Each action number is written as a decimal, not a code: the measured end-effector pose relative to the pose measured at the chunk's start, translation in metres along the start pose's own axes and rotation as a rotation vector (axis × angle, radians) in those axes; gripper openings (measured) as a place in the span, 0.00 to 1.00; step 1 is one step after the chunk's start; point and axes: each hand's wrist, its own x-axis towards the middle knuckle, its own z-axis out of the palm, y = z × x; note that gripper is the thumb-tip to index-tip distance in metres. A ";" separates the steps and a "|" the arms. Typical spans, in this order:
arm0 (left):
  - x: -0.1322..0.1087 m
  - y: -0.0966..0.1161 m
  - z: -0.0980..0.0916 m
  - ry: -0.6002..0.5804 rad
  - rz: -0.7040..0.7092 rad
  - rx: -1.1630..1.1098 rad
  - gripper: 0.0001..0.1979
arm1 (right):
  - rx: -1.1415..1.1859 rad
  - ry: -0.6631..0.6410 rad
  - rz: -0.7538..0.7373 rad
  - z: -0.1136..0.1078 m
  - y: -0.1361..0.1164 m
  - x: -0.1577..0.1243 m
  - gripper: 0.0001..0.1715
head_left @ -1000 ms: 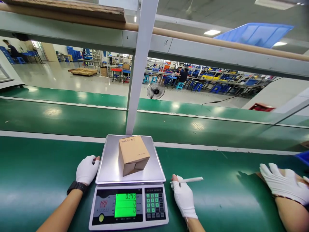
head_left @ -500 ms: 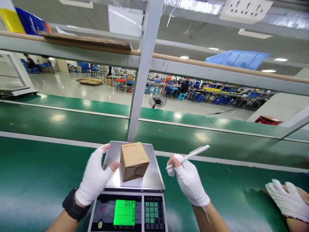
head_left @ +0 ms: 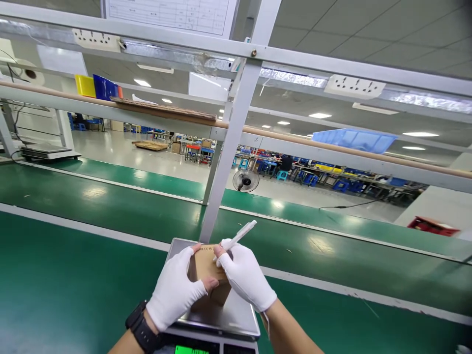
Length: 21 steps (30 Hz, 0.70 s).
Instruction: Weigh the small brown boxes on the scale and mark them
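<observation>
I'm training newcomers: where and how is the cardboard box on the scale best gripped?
Probably by the near and far sides of the box, from the left: its flat-sided shape suits a pinch, and the right hand holds a pen at its top.

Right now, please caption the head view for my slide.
Left hand holds a cardboard box on a digital scale; right hand holds a white pen.

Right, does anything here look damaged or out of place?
A small pale scrap lies on the green bench surface beyond the digital scale, like stray litter; what shows of the cardboard box looks undamaged.
</observation>
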 end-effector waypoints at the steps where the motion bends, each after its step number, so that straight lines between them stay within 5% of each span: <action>1: 0.000 0.000 0.000 0.000 -0.002 -0.005 0.41 | -0.012 -0.006 -0.001 0.001 0.000 0.001 0.23; 21: 0.000 -0.001 0.002 0.018 0.009 0.012 0.41 | -0.080 -0.011 0.033 0.002 -0.004 0.001 0.23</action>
